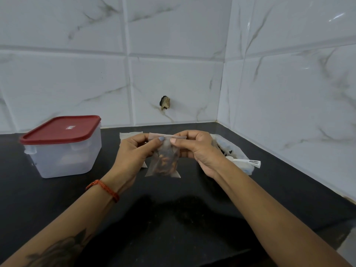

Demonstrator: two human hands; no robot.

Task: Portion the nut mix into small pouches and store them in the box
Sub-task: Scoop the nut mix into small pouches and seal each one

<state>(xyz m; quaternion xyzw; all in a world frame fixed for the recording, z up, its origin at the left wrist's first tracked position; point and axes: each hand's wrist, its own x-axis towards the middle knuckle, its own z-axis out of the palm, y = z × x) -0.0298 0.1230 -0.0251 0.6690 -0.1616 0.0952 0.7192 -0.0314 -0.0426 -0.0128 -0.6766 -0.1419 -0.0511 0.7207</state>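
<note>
Just right of the translucent plastic box with the red lid point(63, 149), above the black stone counter point(173, 218), I held a small clear plastic pouch point(163, 162) by its top edge. My left hand point(133, 153) pinched the strip on the side nearer the box, thumb over the front; my right hand point(194, 149) pinched it on the side away from the box, thumb and forefinger pressed together on the seal. Both grips were closed on the pouch, which hung free with its lower corners just over the counter. Brown and dark nuts filled its lower half.

I judged this to be the sealing step: the portion was already in, and my fingers were placed to press the closure shut along its length. Whether the strip was fully closed I could not tell.

Farther from the box than my right hand lay the larger open clear bag of nut mix point(231, 151), and a white plastic scoop point(244, 161) rested on it with its handle pointing away from the box. Between the box and the held pouch, partly hidden behind my left hand, lay a few empty flat clear pouches point(129, 135).

The box stood closed, something pale dimly visible inside. My next move would call for finishing the seal, then freeing one hand to lift the red lid before the pouch could go in.
</note>
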